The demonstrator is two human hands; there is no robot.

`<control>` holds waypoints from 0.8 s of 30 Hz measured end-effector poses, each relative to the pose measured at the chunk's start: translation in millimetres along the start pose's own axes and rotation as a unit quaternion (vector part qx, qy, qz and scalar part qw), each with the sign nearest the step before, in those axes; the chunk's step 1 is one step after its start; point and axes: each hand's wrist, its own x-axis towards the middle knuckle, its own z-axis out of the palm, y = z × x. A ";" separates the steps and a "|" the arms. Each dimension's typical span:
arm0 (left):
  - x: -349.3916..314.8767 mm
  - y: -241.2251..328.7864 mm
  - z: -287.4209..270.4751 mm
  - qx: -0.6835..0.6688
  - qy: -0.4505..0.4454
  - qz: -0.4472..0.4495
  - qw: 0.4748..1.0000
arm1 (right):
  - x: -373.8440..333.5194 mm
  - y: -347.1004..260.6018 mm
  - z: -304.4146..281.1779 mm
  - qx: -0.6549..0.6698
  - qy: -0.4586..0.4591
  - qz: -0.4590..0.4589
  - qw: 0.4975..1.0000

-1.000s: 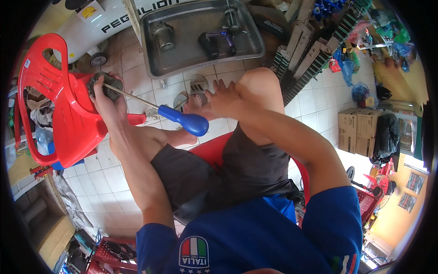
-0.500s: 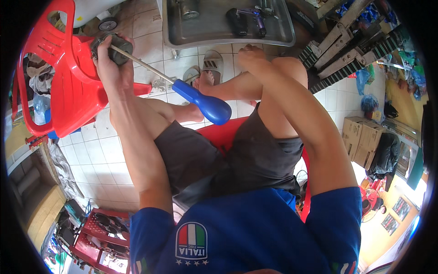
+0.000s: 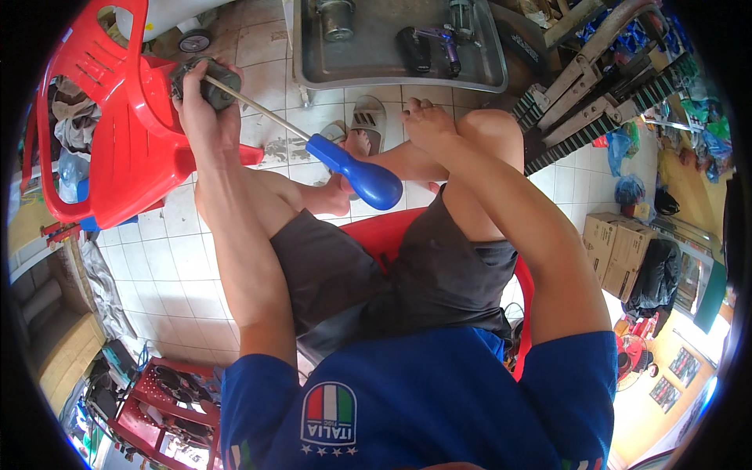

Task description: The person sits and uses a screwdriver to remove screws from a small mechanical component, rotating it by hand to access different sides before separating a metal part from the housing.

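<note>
**Left hand gripping a dark motor part and a blue-handled screwdriver, right hand bare at the knee**

At the upper centre of the frame, a rectangular metal tray point(image 3: 372, 59) is holding several workshop pieces. A dull metal cylinder point(image 3: 338, 19) is standing or lying toward its left side, a purple-and-black pistol-shaped tool point(image 3: 449, 52) is lying toward the right, and a second cylindrical part point(image 3: 462, 19) is sitting near the tray's right wall, just beside the tool. At the right of the frame, cardboard boxes point(image 3: 617, 251) are standing near a dark bag; you aren't being shown their contents.

The screwdriver point(image 3: 356, 174) is slanting from the upper left toward the centre of the frame. Its swollen, glossy blue handle is pointing down toward your lap, and its long, pale metal shaft is running up to your left hand point(image 3: 207, 113); you cannot tell exactly where its tip is ending. The motor part point(image 3: 223, 84) is looking rounded, dark grey and dull, and it is sitting in that hand at the upper left, in front of a red plastic chair point(image 3: 129, 157).

Your left hand is curling closed around the part, its thumb lying by the shaft. Your right hand point(image 3: 429, 125) is hanging loosely near your right knee, fingers partly bent, holding nothing that shows.
</note>
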 end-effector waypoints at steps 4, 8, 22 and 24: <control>-0.1 -0.8 -0.3 -0.005 -0.013 -0.006 1.000 | 0.3 3.7 4.5 0.022 0.014 -0.005 1.000; 1.3 -3.8 0.4 -0.017 -0.009 -0.009 1.000 | 5.7 7.8 21.8 -0.001 0.045 -0.072 0.996; 1.0 -2.9 0.0 -0.010 0.005 -0.026 1.000 | 8.3 11.4 -6.0 -0.004 -0.095 -0.060 0.994; 0.3 -2.5 0.8 -0.009 0.001 -0.028 1.000 | 7.5 14.3 -7.6 0.014 -0.103 -0.072 0.992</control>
